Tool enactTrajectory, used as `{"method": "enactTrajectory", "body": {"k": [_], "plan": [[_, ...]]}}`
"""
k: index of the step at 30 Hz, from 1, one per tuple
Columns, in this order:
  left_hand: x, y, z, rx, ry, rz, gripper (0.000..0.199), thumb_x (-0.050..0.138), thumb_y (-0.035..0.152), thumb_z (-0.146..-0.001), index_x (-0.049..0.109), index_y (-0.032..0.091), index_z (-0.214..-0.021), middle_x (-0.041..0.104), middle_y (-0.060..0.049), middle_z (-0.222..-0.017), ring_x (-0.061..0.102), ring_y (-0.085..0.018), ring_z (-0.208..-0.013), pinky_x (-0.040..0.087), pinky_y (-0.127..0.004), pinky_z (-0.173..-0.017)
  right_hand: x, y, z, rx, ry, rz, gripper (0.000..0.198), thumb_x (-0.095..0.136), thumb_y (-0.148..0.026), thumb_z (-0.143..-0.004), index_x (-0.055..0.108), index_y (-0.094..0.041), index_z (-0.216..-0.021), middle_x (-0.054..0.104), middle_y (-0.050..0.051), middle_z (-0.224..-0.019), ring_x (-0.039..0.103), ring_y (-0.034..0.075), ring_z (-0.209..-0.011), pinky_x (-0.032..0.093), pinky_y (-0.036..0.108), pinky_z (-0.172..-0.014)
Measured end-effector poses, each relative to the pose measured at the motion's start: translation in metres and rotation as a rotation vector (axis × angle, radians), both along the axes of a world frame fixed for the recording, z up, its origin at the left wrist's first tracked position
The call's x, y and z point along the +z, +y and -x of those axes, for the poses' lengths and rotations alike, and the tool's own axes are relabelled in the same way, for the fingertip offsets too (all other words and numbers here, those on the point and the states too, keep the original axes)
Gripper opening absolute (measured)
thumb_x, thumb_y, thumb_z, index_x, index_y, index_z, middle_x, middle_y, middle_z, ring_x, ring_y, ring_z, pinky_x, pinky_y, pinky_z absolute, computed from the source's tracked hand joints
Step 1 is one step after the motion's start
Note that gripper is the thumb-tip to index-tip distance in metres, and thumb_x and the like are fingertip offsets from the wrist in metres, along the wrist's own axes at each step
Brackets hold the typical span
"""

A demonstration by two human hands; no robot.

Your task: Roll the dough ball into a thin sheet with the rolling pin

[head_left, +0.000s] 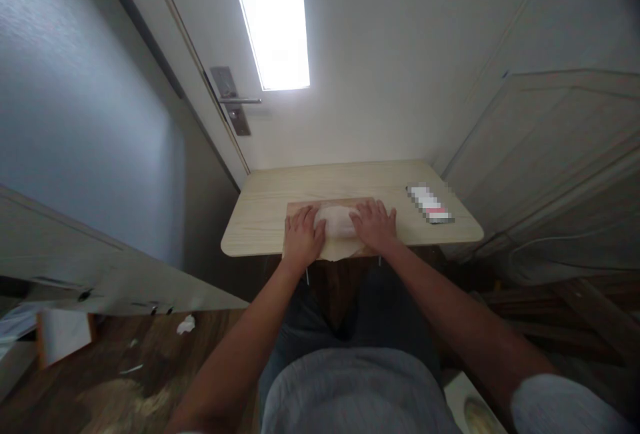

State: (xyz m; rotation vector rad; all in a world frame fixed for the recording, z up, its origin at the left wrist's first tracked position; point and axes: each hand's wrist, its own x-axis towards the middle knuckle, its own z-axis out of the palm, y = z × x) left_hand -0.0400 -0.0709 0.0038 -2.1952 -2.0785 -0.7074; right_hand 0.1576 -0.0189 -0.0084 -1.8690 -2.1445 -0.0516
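A pale, thin sheet with a whiter, raised middle point(337, 222) lies at the front of the small table; whether it is dough, cloth or paper I cannot tell. Under it is a flat reddish-brown board point(295, 207), whose back edge shows. My left hand point(304, 231) rests on the sheet's left side, fingers stretched forward and thumb toward the middle. On the right side lies my right hand point(375, 222), its fingers spread and pointing forward. The sheet's front edge reaches the table's front edge between my wrists. Both palms hide the parts beneath them.
The light wood table point(265, 187) stands against a white door with a metal handle point(243, 101). A phone-like thing point(430, 204), blurred out, lies at the table's right. A crumpled white scrap point(186, 325) is on the floor; a pale container point(477, 414) sits by my right side.
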Motion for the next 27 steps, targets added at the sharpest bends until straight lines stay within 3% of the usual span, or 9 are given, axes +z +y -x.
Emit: {"method": "enactTrajectory", "body": {"k": [5, 10, 27], "plan": [[0.009, 0.029, -0.006, 0.021, 0.070, 0.061, 0.046, 0.027, 0.044, -0.103, 0.054, 0.022, -0.134, 0.050, -0.010, -0.148, 0.040, -0.028, -0.139, 0.026, -0.056, -0.116, -0.003, -0.013, 0.000, 0.000, -0.049, -0.005, 0.054, 0.034, -0.044, -0.101, 0.044, -0.020, -0.147, 0.042, 0.014, -0.154, 0.031, 0.035, -0.142, 0.017, 0.065, -0.112], [0.000, 0.033, -0.007, 0.003, 0.143, 0.155, 0.053, 0.023, 0.049, -0.102, 0.046, 0.024, -0.141, 0.045, -0.012, -0.151, 0.036, -0.032, -0.140, 0.029, -0.061, -0.112, -0.002, -0.017, 0.002, 0.002, -0.056, -0.046, 0.052, 0.036, -0.042, -0.100, 0.044, -0.021, -0.147, 0.043, 0.011, -0.153, 0.030, 0.035, -0.142, 0.014, 0.066, -0.113], [0.004, 0.066, -0.003, -0.005, 0.169, 0.190, 0.049, 0.023, 0.046, -0.102, 0.052, 0.024, -0.135, 0.052, -0.013, -0.143, 0.043, -0.031, -0.133, 0.029, -0.059, -0.110, 0.008, 0.025, 0.004, 0.029, -0.032, 0.149, 0.058, 0.030, -0.050, -0.099, 0.037, -0.026, -0.151, 0.036, 0.010, -0.157, 0.029, 0.036, -0.142, 0.016, 0.066, -0.113]]}}
